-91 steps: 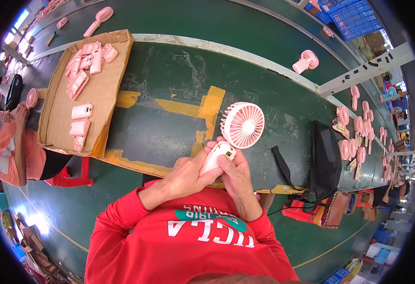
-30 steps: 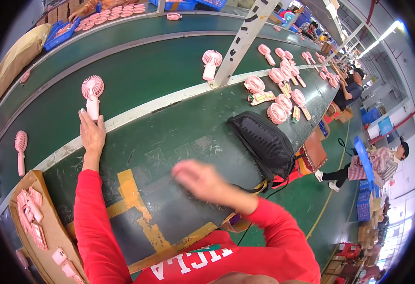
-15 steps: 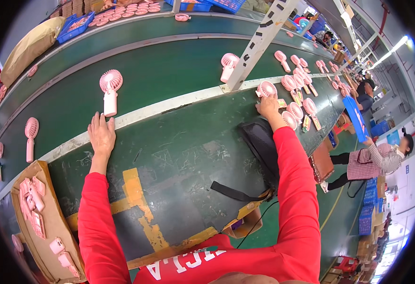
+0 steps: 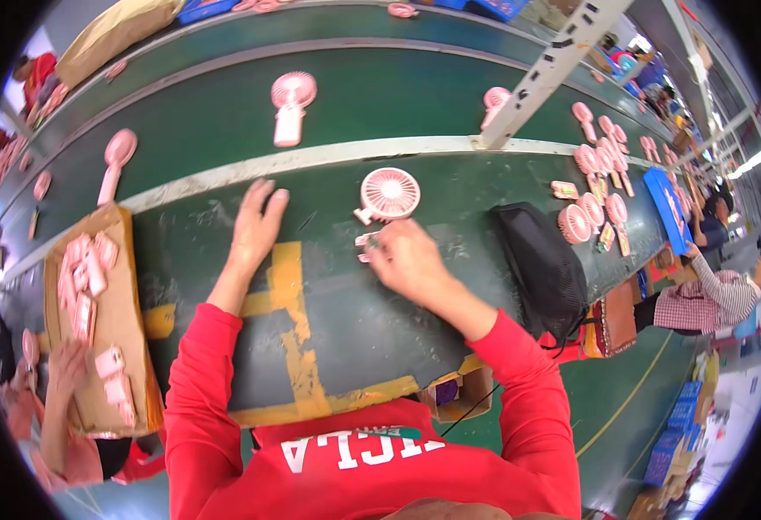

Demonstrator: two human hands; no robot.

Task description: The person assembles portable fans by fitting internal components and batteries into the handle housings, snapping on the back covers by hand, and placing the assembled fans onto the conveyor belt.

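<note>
In front of me, near the middle of the green worktable (image 4: 450, 286), my right hand (image 4: 411, 260) is closed on a pink handheld fan (image 4: 390, 192). Its round slatted head points away from me; my fingers cover most of the handle, where small green and pink parts show at the near end. To the left, my left hand (image 4: 259, 227) is open above the tabletop, fingers stretched toward the white rail (image 4: 320, 156), holding nothing. Beyond that rail another pink fan (image 4: 290, 108) lies on the green conveyor belt (image 4: 380, 95).
A cardboard tray (image 4: 142, 347) with pink casing parts stands at the left, with another person's hand (image 4: 68, 368) beside it. A black pouch (image 4: 541, 269) lies on the right, before a cluster of pink fans (image 4: 593, 208). A white post (image 4: 554, 74) rises from the rail.
My right hand has brought a fan from the cluster on the right to the middle of the table. My left hand has drawn back from the rail. Another person's hand has appeared at the left.
</note>
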